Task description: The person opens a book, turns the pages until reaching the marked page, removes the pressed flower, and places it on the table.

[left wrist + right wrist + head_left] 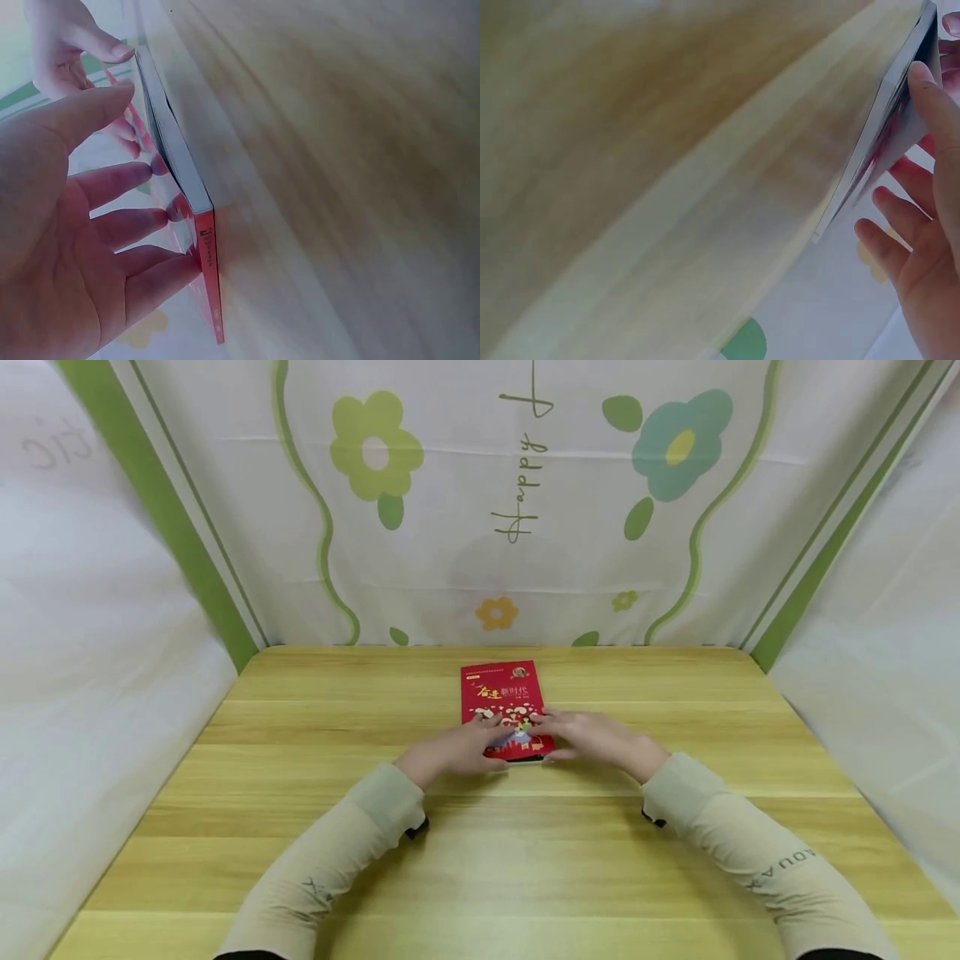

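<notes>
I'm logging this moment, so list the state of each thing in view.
book: lying on the table, cover slightly raised
left hand: fingers touching the cover
right hand: fingers over the book's right side, grip unclear
sleeves: pulled down, not rolled up
curtain: hanging beyond the table

A tabletop of light brown, streaked wood [667,172], crossed by a paler diagonal band, fills most of the right wrist view. Toward the upper right, a thin book with pale page edges [866,131] appears edge-on and slanted, a dark gap showing along its upper part. The person's bare right hand [934,217] touches that edge with its thumb, the other fingers spaced apart. Fingers of the left hand [950,48] enter at the top right corner. Below, a green rounded shape [745,341] marks white cloth [817,307].
</notes>
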`<action>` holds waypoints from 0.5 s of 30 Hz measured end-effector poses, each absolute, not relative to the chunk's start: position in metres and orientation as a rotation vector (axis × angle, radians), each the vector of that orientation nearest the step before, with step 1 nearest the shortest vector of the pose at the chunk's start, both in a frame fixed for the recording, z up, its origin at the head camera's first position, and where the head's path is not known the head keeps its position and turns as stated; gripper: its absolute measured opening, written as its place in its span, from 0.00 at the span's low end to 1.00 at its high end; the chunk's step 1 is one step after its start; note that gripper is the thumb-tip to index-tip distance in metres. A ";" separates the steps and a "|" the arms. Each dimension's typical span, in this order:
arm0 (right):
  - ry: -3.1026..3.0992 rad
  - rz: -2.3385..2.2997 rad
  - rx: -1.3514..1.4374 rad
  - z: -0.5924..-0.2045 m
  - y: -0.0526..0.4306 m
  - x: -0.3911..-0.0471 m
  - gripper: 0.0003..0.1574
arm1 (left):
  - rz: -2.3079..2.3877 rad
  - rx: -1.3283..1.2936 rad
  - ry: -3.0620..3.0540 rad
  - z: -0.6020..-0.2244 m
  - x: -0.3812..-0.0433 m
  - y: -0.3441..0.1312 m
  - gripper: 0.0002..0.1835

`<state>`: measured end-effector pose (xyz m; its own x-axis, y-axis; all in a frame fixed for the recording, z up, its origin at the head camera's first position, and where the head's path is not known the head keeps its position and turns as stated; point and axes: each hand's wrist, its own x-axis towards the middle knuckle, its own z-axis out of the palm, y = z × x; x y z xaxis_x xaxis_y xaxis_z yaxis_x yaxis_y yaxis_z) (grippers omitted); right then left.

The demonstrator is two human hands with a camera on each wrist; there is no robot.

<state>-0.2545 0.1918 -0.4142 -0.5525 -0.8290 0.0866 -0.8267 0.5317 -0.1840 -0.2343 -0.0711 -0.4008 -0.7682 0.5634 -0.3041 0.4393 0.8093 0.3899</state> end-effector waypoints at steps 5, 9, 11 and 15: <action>2.707 -0.347 -1.387 -0.414 0.191 -0.254 0.31 | 0.388 0.743 2.574 -0.401 -0.234 -0.068 0.39; 2.677 -0.401 -1.355 -0.413 0.190 -0.257 0.27 | 0.391 0.729 2.579 -0.400 -0.233 -0.066 0.38; 2.667 -0.435 -1.355 -0.411 0.188 -0.259 0.25 | 0.403 0.727 2.592 -0.400 -0.233 -0.065 0.37; 2.665 -0.465 -1.367 -0.411 0.186 -0.262 0.21 | 0.402 0.731 2.620 -0.401 -0.233 -0.062 0.36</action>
